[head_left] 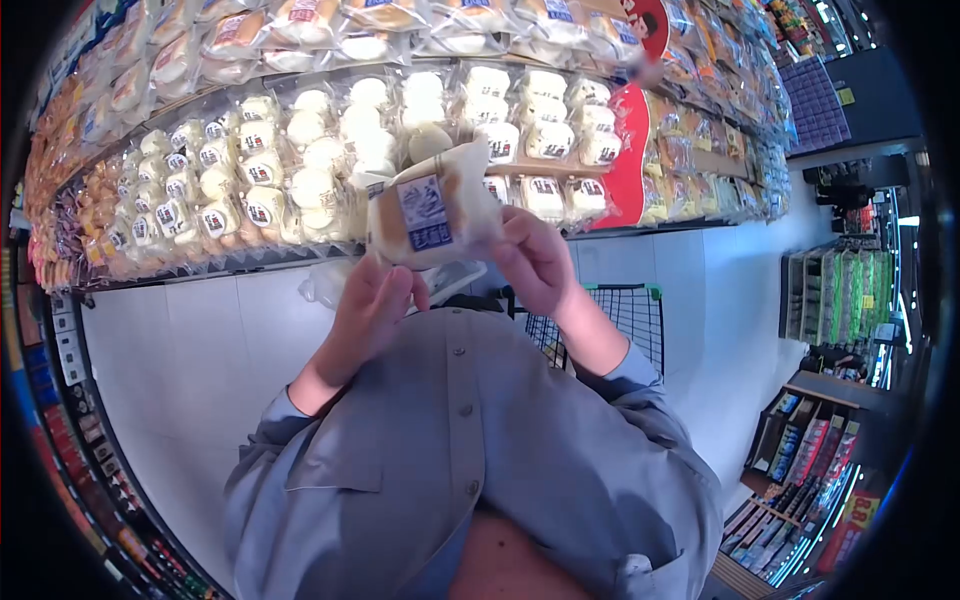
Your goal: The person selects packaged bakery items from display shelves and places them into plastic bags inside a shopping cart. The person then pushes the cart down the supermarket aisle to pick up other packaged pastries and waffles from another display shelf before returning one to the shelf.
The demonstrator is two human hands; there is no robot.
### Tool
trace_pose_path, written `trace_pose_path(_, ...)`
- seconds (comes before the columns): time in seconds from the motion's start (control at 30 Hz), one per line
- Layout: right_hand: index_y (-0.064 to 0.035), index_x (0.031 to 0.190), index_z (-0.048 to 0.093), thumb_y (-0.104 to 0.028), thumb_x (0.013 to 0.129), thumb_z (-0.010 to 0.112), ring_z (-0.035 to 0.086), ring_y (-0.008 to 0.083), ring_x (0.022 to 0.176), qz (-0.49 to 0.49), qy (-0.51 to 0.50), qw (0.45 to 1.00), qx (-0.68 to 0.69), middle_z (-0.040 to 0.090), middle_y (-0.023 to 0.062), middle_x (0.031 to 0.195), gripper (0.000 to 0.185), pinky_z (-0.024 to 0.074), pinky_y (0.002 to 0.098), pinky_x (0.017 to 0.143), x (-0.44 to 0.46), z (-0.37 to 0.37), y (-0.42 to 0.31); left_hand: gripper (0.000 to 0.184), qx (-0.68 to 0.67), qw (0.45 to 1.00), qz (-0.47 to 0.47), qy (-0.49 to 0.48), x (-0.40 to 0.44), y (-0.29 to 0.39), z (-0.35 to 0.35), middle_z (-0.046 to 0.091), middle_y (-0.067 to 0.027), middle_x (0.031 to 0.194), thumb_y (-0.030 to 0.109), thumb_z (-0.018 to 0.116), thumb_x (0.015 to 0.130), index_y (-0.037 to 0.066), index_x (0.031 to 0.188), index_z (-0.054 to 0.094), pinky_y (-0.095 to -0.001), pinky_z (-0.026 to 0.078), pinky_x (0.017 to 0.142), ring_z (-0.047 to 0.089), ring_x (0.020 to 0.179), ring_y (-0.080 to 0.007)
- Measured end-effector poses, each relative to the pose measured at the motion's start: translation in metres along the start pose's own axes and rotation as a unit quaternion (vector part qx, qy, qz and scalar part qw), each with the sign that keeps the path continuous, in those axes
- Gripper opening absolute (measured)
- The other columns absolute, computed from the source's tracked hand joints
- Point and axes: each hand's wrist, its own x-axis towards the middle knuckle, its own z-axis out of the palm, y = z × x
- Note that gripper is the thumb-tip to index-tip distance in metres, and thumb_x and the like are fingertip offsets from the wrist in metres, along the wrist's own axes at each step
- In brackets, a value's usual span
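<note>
A wrapped bread pack (425, 208) with a blue and white label is held up in front of the shelf, between both hands. My right hand (537, 262) pinches the wrapper at the pack's right end. At its lower left edge, my left hand (378, 305) grips the pack with fingers curled beneath it. Behind the pack, rows of white round packaged buns (322, 187) fill the shelf.
More wrapped breads (300, 20) line the upper shelf, with a red sign (627, 150) at its right. A shopping cart (640, 322) stands in front of the shelf, beside my right forearm. Other store racks (835, 290) are at the far right.
</note>
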Motion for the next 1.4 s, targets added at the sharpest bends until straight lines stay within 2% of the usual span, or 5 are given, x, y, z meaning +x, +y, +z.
trace_pose_path(0.33, -0.0002, 0.081, 0.056, 0.000, 0.087, 0.060, 0.057, 0.0283, 0.109, -0.102, -0.046, 0.993, 0.039, 0.049, 0.0176, 0.125, 0.007, 0.0469, 0.0366, 0.091, -0.022, -0.019, 0.002, 0.048, -0.060, 0.998, -0.020, 0.009, 0.001, -0.009, 0.022, 0.059, -0.0059, 0.069, 0.045, 0.043, 0.102, 0.000, 0.102, 0.060, -0.0194, 0.029, 0.047, 0.038, 0.049, -0.0030)
trace_pose_path(0.5, -0.0037, 0.117, 0.051, -0.010, 0.091, 0.066, 0.052, 0.0232, 0.123, 0.017, -0.005, 0.970, 0.242, 0.045, 0.0142, 0.134, 0.031, 0.0467, 0.0385, 0.098, -0.043, -0.016, 0.013, 0.049, -0.048, 0.998, -0.030, 0.017, -0.001, -0.019, 0.030, 0.058, -0.0065, 0.066, 0.047, 0.042, 0.103, 0.002, 0.091, 0.059, -0.0206, 0.031, 0.047, 0.041, 0.049, -0.0048)
trace_pose_path(1.13, -0.0046, 0.134, 0.042, -0.017, 0.088, 0.071, 0.066, 0.0198, 0.104, 0.216, 0.070, 0.797, 0.559, 0.062, 0.0094, 0.123, 0.055, 0.0568, 0.0350, 0.085, -0.145, -0.077, 0.019, 0.049, -0.087, 0.991, -0.060, 0.077, 0.005, -0.042, 0.133, 0.048, 0.0022, 0.077, 0.031, 0.044, 0.105, 0.001, 0.143, 0.038, -0.0194, 0.031, 0.054, 0.036, 0.057, -0.0035)
trace_pose_path(1.2, -0.0045, 0.135, 0.042, -0.016, 0.079, 0.079, 0.057, 0.0209, 0.120, 0.105, 0.095, 0.935, 0.324, 0.054, 0.0121, 0.134, 0.068, 0.0475, 0.0380, 0.100, -0.169, -0.090, 0.032, 0.048, -0.106, 0.990, -0.043, 0.081, 0.006, -0.049, 0.143, 0.046, 0.0008, 0.077, 0.026, 0.045, 0.105, -0.001, 0.144, 0.036, -0.0210, 0.034, 0.058, 0.038, 0.061, -0.0056)
trace_pose_path(1.4, -0.0056, 0.130, 0.043, -0.002, 0.075, 0.074, 0.051, 0.0191, 0.123, 0.124, -0.013, 0.968, 0.219, 0.053, 0.0107, 0.132, 0.064, 0.0423, 0.0353, 0.103, -0.217, -0.110, 0.041, 0.045, -0.146, 0.984, -0.020, 0.100, -0.001, -0.058, 0.178, 0.059, -0.0053, 0.090, 0.017, 0.047, 0.103, -0.003, 0.142, 0.036, -0.0263, 0.044, 0.068, 0.053, 0.076, -0.0124)
